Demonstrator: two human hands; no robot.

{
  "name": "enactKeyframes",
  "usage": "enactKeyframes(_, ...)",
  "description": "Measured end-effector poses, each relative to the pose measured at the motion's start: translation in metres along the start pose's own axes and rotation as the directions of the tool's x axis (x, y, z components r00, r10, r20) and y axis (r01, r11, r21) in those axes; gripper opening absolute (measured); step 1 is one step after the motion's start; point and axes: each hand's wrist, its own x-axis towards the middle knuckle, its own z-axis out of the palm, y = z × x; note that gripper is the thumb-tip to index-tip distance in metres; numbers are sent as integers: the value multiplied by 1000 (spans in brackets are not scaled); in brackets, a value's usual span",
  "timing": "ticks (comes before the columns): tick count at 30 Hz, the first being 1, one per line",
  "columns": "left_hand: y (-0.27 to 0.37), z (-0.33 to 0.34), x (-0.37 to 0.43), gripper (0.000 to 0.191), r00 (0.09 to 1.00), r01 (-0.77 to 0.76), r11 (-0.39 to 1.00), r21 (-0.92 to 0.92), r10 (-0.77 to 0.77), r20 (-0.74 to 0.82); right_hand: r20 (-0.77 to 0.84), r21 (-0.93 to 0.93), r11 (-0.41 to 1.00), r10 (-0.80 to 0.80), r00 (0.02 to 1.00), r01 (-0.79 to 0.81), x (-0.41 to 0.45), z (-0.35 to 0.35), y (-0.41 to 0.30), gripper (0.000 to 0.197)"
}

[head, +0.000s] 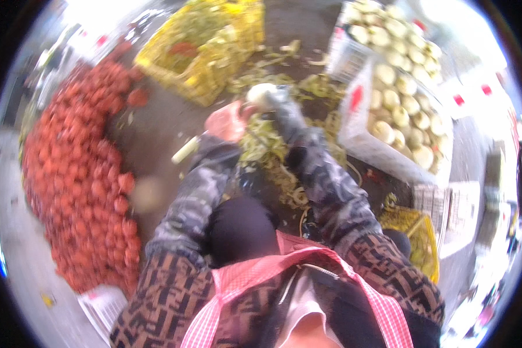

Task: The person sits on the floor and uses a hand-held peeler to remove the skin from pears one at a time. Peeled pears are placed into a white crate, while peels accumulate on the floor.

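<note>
My left hand [225, 122], bare, is closed around a tool whose pale handle [185, 150] sticks out below the fist. Its working end is hidden. In my right hand [280, 96], which seems to wear a grey glove, is a pale, peeled round vegetable [260, 95]. The two hands nearly meet at this vegetable. Beneath them lies a heap of green peelings [265, 141], spread over the dark floor. The picture is blurred, so the finger positions are not sharp.
To the left stretches a long red heap [82, 182] of round produce, seemingly in mesh. Ahead stands a yellow crate [206, 89] of peelings. White crates [385, 156] on the right hold pale round vegetables [400, 115]. Another yellow crate [433, 248] stands at lower right.
</note>
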Motion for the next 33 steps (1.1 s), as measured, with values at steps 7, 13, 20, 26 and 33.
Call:
enactKeyframes(7, 18, 13, 15, 60, 967, 188, 952, 239, -223, 126, -150, 118, 985, -108, 983, 126, 8, -7, -1, 52)
enactKeyframes(13, 20, 30, 17, 66, 984, 134, 940, 315, -165, 75, -572, -121, 934, -343, 745, 337, -36, -86, -84, 54)
enactKeyframes(20, 21, 51, 14, 70, 982, 123, 933, 338, -163, 92, -661, -416, 826, -561, 498, 379, -214, -325, -163, 31)
enactKeyframes(26, 26, 81, 20, 62, 985, 67, 919, 389, -124, 122, -911, -351, 897, -393, 122, 267, -473, -452, -71, 27)
enactKeyframes(33, 4, 16, -3, 50, 987, -131, 949, 288, 99, 126, -963, -259, 965, -254, 92, -47, -584, -458, 64, 33)
